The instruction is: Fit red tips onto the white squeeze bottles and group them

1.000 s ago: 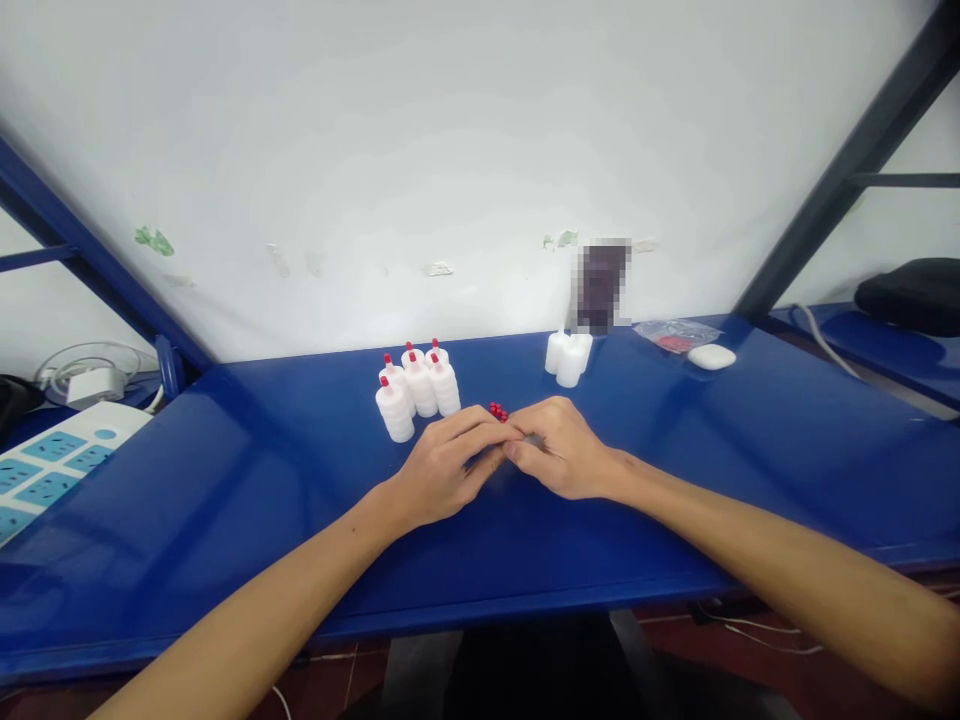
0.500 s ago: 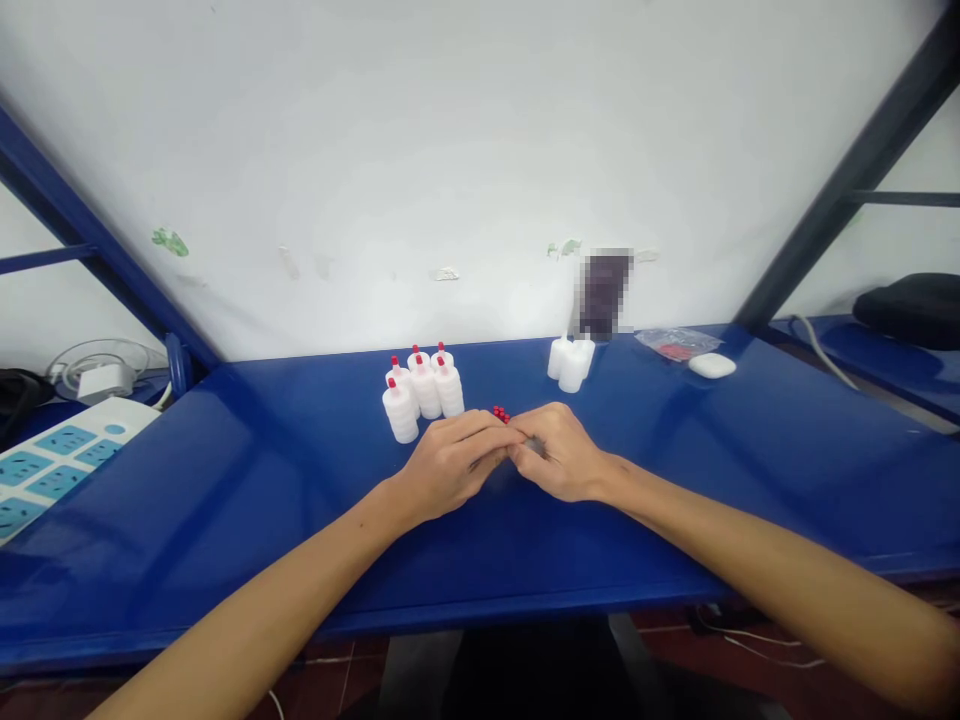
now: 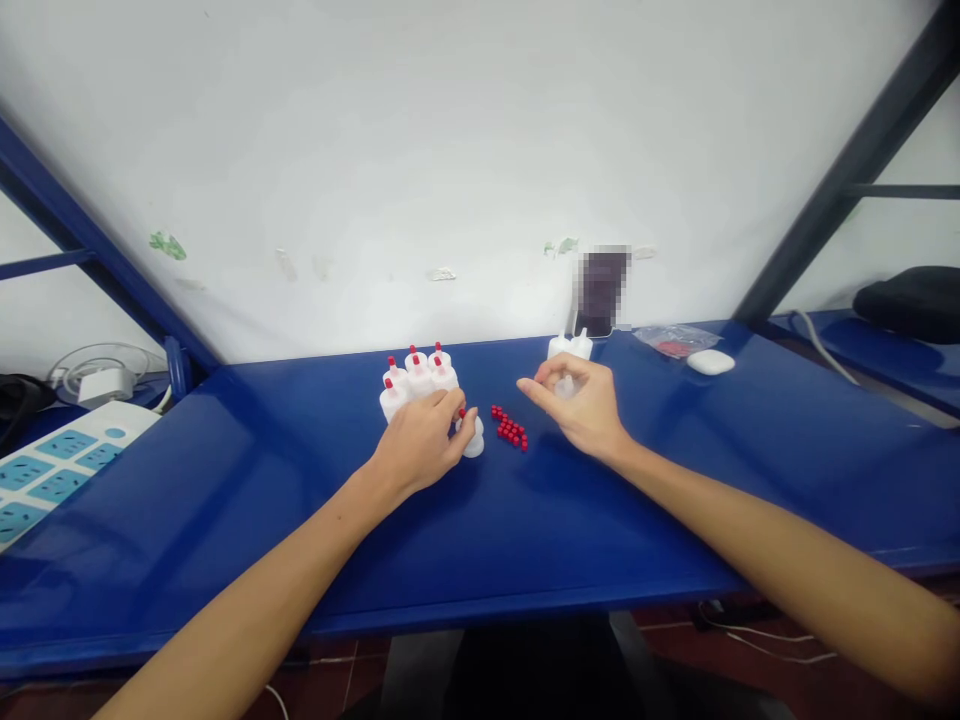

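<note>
My left hand [image 3: 421, 438] is closed around a small white bottle [image 3: 474, 440] with a red cap, standing it on the blue table [image 3: 300, 480] beside a cluster of several red-capped white bottles [image 3: 416, 381]. A little heap of red caps [image 3: 511, 427] lies just right of that bottle. My right hand [image 3: 581, 405] hovers above the table with its fingers spread and curled, holding nothing, in front of a few uncapped white bottles [image 3: 570, 347] near the wall.
A white power strip [image 3: 45, 470] and coiled cables [image 3: 97, 380] lie at the left. At the back right are a clear plastic bag [image 3: 671, 340], a white case [image 3: 710, 361] and a dark upright object. Blue and black frame struts slant at both sides.
My hands have come apart. The left has moved left with a capped bottle toward the cluster. The right has lifted toward the uncapped bottles, uncovering the heap of red caps.
</note>
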`<action>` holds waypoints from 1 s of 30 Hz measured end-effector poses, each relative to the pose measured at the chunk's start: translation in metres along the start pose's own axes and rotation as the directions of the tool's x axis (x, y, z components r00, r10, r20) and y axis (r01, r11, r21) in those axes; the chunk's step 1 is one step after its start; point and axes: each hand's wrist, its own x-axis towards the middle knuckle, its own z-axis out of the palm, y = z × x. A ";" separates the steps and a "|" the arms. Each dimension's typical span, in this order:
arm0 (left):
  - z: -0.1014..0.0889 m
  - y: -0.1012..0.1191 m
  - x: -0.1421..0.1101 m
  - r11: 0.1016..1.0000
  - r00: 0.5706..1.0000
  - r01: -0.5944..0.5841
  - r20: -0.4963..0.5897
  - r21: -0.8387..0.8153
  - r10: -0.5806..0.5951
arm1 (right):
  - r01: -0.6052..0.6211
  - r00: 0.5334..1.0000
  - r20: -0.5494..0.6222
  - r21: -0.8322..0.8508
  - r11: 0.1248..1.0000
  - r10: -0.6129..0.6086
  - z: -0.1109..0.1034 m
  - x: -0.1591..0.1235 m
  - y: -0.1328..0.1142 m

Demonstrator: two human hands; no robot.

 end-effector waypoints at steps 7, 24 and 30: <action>0.005 0.009 -0.002 0.987 0.984 -0.152 -0.086 0.048 0.156 | -0.026 0.994 0.107 0.240 0.970 0.000 -0.003 -0.001 0.011; 0.018 0.015 -0.008 0.948 0.959 -0.282 0.016 0.151 0.283 | 0.052 0.909 0.411 -0.293 0.955 0.076 0.004 0.008 0.022; 0.016 0.013 -0.006 0.972 0.975 -0.215 -0.039 0.091 0.219 | 0.252 0.808 0.587 -0.288 0.924 -0.038 0.002 0.012 0.030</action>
